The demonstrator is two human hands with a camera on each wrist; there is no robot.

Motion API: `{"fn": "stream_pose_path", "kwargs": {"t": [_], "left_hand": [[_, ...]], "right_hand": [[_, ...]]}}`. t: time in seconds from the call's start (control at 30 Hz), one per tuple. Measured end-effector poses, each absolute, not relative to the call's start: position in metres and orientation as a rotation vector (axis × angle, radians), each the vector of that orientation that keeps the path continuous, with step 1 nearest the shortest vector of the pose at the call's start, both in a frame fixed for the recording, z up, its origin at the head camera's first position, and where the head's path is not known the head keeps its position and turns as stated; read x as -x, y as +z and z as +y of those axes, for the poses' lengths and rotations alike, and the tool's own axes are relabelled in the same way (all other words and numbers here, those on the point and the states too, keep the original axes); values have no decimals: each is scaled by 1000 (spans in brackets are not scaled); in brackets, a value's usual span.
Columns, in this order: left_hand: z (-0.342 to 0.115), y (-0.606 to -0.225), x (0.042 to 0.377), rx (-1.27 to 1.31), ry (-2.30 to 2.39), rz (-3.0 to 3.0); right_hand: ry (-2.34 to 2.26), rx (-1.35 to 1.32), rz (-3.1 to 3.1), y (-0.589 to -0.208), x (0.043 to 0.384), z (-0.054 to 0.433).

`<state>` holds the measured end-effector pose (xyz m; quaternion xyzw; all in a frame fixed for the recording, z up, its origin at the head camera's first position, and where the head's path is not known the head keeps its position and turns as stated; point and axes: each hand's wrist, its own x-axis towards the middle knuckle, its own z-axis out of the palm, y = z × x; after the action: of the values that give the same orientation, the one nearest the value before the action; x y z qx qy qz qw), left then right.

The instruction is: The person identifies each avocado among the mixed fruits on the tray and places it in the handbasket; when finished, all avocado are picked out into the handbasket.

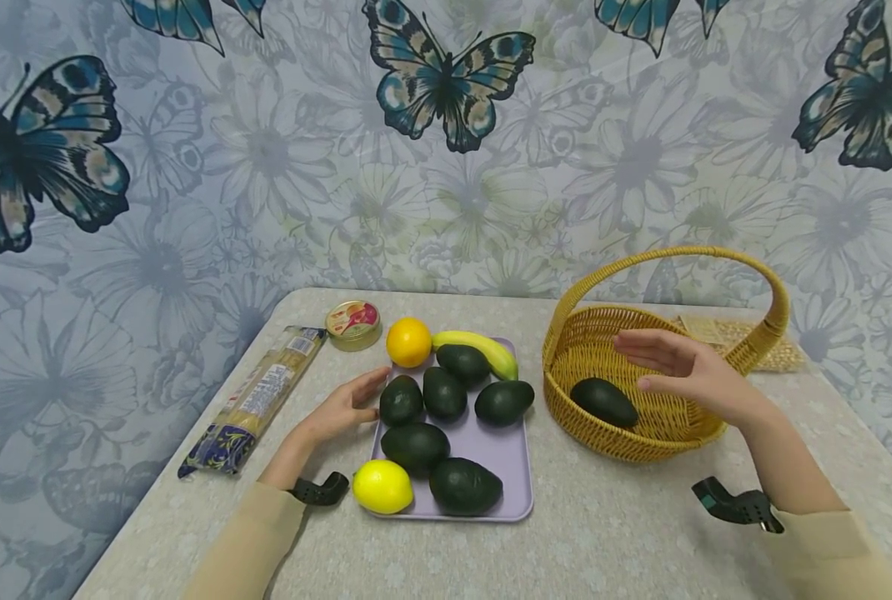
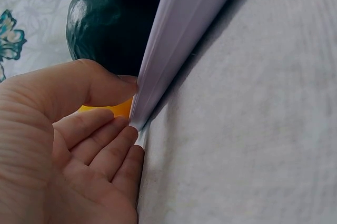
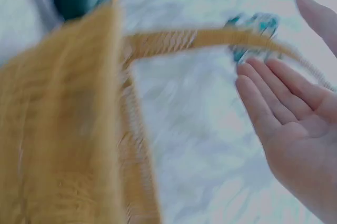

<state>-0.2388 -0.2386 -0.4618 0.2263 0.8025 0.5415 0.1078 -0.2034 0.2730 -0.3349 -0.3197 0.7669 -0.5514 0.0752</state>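
Avocados (image 1: pixel 503 403) lay on the lilac tray (image 1: pixel 476 442), six in all, while a seventh avocado (image 1: pixel 604 402) rested in the wicker basket (image 1: pixel 626 446). Each looked fairly weighty, firm and perhaps slightly slippery, so a whole-palm hold round the thick middle seemed surest. The right hand (image 1: pixel 667 367) hung over the basket, palm facing inward, fingers extended and thumb apart, holding nothing. The left hand (image 1: pixel 344 408) reached to the tray's left edge, fingers loosely straight, thumb at the rim, with no firm grip apparent.
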Motion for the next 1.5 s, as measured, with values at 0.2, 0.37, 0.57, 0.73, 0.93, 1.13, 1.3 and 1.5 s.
{"fn": "stream_pose_path", "kwargs": {"t": [0.2, 0.37, 0.57, 0.73, 0.93, 1.13, 1.3, 1.5], "left_hand": [[-239, -461, 239, -672, 1587, 2362], [-239, -462, 240, -695, 1588, 2364], [-238, -461, 241, -680, 1583, 2362], [-238, -461, 240, -673, 1587, 2363], [-237, -461, 239, -659, 1587, 2366], [-237, -461, 240, -656, 1603, 2345], [-238, -462, 242, -660, 1602, 2341], [-239, -464, 242, -695, 1581, 2370]], "right_hand": [[-1938, 1254, 2029, -325, 180, 237], [-1950, 1382, 1863, -339, 173, 204], [-1823, 1323, 1814, -367, 176, 168], [-1723, 1268, 1782, -390, 179, 139], [-1654, 1219, 1731, -412, 182, 117], [-1594, 1143, 1764, -428, 185, 108], [-1548, 1105, 1800, -436, 186, 105], [-1497, 1065, 1845, -443, 185, 103]]}}
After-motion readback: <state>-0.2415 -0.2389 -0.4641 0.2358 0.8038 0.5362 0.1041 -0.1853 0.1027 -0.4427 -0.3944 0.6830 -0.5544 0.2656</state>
